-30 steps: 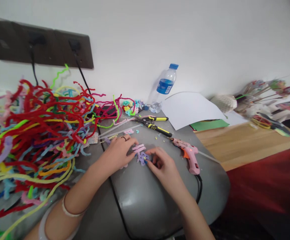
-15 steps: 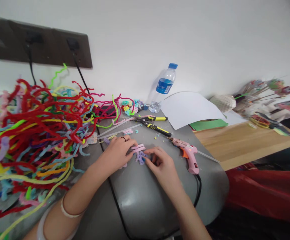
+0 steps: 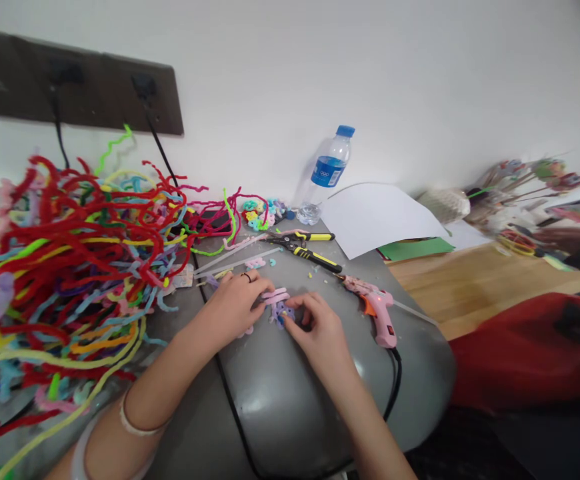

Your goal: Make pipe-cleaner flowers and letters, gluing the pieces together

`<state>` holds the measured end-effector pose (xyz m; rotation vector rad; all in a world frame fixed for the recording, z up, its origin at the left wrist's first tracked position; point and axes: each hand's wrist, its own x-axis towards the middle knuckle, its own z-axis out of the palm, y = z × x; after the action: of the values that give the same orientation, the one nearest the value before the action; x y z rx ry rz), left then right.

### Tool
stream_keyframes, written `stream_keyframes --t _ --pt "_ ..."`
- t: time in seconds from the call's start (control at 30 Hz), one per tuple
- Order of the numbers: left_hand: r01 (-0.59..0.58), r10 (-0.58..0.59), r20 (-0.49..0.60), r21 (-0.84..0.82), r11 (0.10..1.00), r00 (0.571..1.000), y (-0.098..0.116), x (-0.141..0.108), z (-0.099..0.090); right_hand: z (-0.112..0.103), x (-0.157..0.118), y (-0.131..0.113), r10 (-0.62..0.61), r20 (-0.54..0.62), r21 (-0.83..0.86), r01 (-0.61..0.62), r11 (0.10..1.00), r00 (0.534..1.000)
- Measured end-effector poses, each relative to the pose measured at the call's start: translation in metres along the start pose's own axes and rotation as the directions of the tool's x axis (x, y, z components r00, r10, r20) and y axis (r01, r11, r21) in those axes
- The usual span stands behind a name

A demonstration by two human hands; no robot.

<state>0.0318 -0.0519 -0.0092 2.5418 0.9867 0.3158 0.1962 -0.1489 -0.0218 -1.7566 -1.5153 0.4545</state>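
Note:
My left hand [image 3: 243, 300], with a dark ring on one finger, is closed on a pink pipe-cleaner piece [image 3: 279, 293] at the middle of the grey table. Against it sits a small purple pipe-cleaner flower [image 3: 276, 315], pinched between the thumb and fingers of my right hand [image 3: 320, 323]. A tiny blue and yellow bit shows at the right fingertips, too small to make out. Right of my hands lies a pink hot glue gun [image 3: 379, 310] with a glue stick in its back. Pliers [image 3: 305, 250] with black and yellow handles rest behind my hands.
A big tangle of coloured pipe cleaners [image 3: 85, 253] covers the left side. Toward the wall stand a water bottle [image 3: 327, 173] and white paper [image 3: 380, 213]. Black cables cross the table [image 3: 270, 407]. Someone's red clothing [image 3: 525, 353] is at the right edge.
My right fingertips have shifted slightly left, closer over the purple flower. My left hand stays put. The red clothing at the right has moved up and inward, covering part of the wooden board.

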Motion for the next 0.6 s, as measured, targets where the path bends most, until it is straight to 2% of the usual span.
stream_keyframes --t 0.6 --pt "0.011 -0.011 0.019 0.005 1.0 1.0 -0.0001 0.0003 -0.0014 -0.0002 0.0007 -0.0008 0.01 0.02 -0.024 -0.009 1.0 1.0"
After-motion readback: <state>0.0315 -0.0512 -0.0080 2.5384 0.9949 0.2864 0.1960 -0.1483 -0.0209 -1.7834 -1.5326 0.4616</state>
